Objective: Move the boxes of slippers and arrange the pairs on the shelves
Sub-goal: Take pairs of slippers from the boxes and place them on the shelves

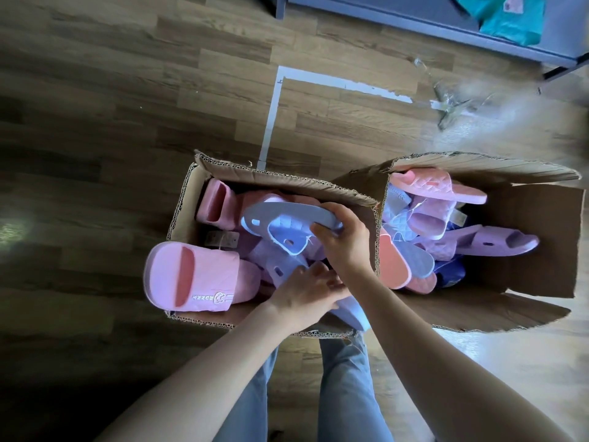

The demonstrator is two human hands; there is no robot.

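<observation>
Bare forearms reach down from the bottom edge over blue denim jeans (pixel 344 393), which are cut off at the frame.

Wood-grain plank floor (pixel 111 122) fills most of the view, dark on the left and glaring on the right.

Two open corrugated cardboard boxes stand side by side on it, touching. The right box (pixel 541 250) is larger, with its flaps spread wide. The left box (pixel 181 212) is narrower, with ragged rims. Both hold a jumble of soft moulded slippers in pink, lilac and purple, many buried and hard to tell apart.

A dark metal shelf (pixel 414 14) crosses the top right corner, cut off, with a teal packet (pixel 510 17) on it.

A pink slipper (pixel 188 275) with a quilted strap and a small printed logo hangs over the left box's near corner. Another pink quilted slipper (pixel 436 186) lies on top of the right box's pile.

The right hand (pixel 344 240) grips a lilac slipper (pixel 280 218) by its heel end over the left box, with the smooth sole facing up and the holed strap below.

The left hand (pixel 306 291) curls over a second lilac slipper (pixel 350 311) at the box's near edge; its fingertips are hidden.

White tape (pixel 271 116) forms a torn right angle on the floor, and a crumpled clear plastic scrap (pixel 449 106) lies blurred beyond it.
</observation>
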